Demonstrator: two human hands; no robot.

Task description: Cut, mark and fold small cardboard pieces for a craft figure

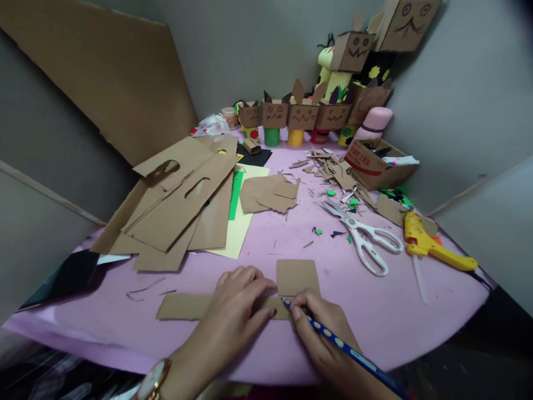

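Note:
A long cardboard strip (181, 307) lies across the front of the table, and a small cardboard square (297, 276) sits against its far edge on the right. My left hand (241, 297) lies flat on the strip with its fingers spread, the fingertips close to the square's left side. A blue pencil (333, 338) with pale dots is gripped in my right hand (320, 322). Its tip touches or hovers just over the strip by the square's near edge; I cannot tell which. Part of the strip is hidden beneath both hands.
White scissors (362, 233) and a yellow glue gun (437, 247) lie at the right. Stacked cardboard sheets (175, 205) cover the left side. Cardboard scraps (333, 169) lie before an open box (377, 166). Box-headed animal figures (303, 114) line the back.

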